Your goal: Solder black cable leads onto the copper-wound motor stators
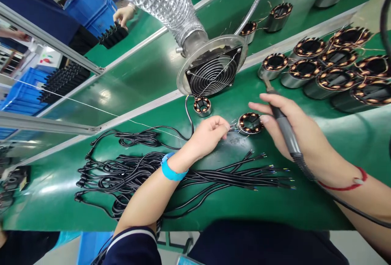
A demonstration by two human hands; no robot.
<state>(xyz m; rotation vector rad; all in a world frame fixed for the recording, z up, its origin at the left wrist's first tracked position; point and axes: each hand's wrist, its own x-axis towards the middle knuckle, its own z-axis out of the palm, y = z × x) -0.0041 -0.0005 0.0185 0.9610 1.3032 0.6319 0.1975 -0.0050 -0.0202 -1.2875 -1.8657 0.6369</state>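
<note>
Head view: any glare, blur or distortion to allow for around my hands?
Head view: glare whitens patches of the green tabletop left of the black cables; the fingers of the right hand look slightly blurred; wide-angle distortion makes the stators near the right edge look stretched and leaning.

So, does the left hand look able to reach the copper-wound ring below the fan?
Probably yes: the ring sits just beyond the left hand, nothing visible between, though that hand pinches thin wires.

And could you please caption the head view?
Left hand pinching wires beside a copper-wound ring, right hand holding a soldering iron.
</note>
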